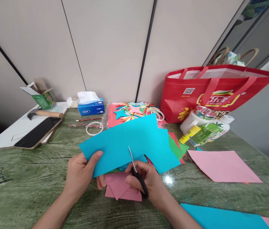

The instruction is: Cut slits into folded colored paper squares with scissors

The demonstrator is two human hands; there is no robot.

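Note:
My left hand (pixel 83 171) grips the left end of a blue sheet of paper (pixel 117 136), thumb on top and fingers beneath. In my right hand (pixel 146 178) is a pair of scissors (pixel 139 181) with dark handles. One blade shows over the blue sheet at its lower edge; the other blade is hidden. Under and behind that sheet lie more coloured papers: another blue piece (pixel 166 156), green paper (pixel 176 146) and folded or cut pink pieces (pixel 122 190) near my hands.
A pink sheet (pixel 225 165) and a blue sheet (pixel 222 216) lie right. Behind are paper stars (pixel 134 111), a tape roll (pixel 94 128), a tissue box (pixel 91 107), a glue stick (pixel 189 134) and a red bag (pixel 182 95). A phone (pixel 39 132) and hammer-like tool (pixel 45 114) lie left.

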